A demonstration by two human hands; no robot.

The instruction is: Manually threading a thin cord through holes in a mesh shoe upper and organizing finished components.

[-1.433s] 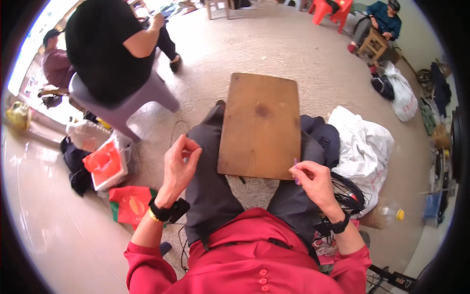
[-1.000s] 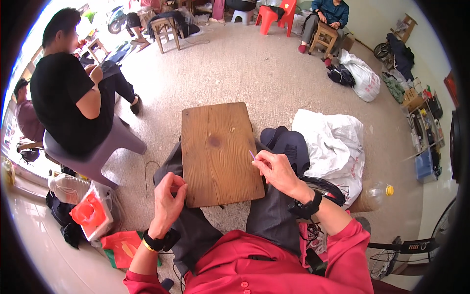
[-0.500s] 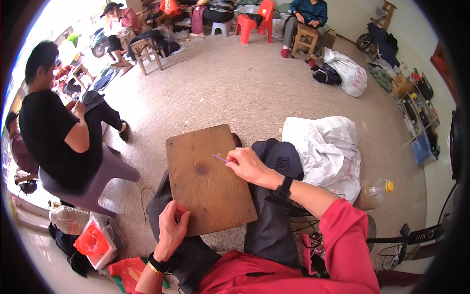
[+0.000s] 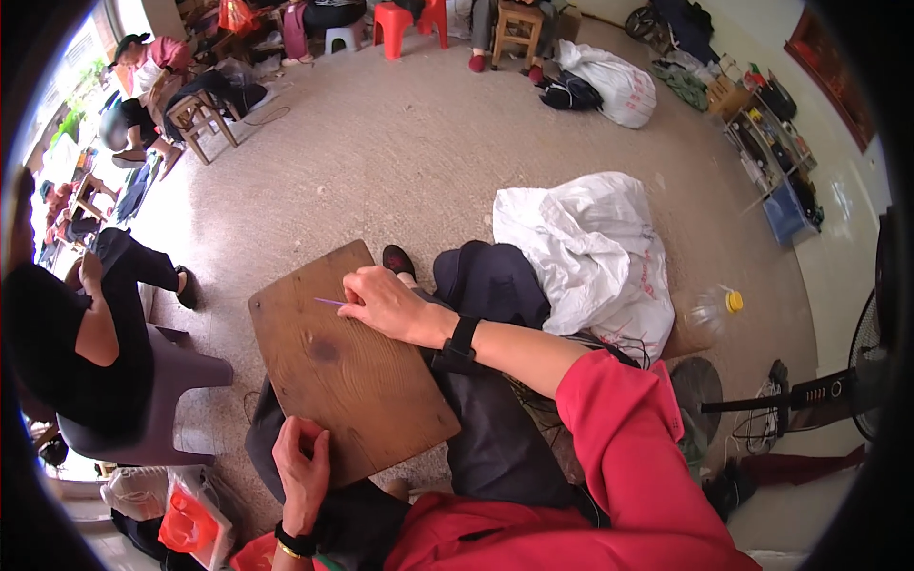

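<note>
A brown wooden board (image 4: 352,381) with a dark knot lies tilted across my lap. My right hand (image 4: 388,305) is closed over its far part, pinching a thin purple stick-like tool (image 4: 329,302) that points left. Whether the tool's tip touches the wood I cannot tell. My left hand (image 4: 303,466) rests at the board's near left edge, fingers curled toward the thumb. Anything in that curl is too small or hidden to make out.
Dark folded cloth (image 4: 490,285) and a large white woven sack (image 4: 590,252) lie right of the board. Beyond them is a clear plastic jug with a yellow cap (image 4: 733,302). A person in black (image 4: 62,352) sits close at left. A fan (image 4: 862,376) stands at right.
My view has swung right, so the room shifts left. My right hand has moved farther up and leftward over the board with the purple tool. The left hand stays at the board's edge.
</note>
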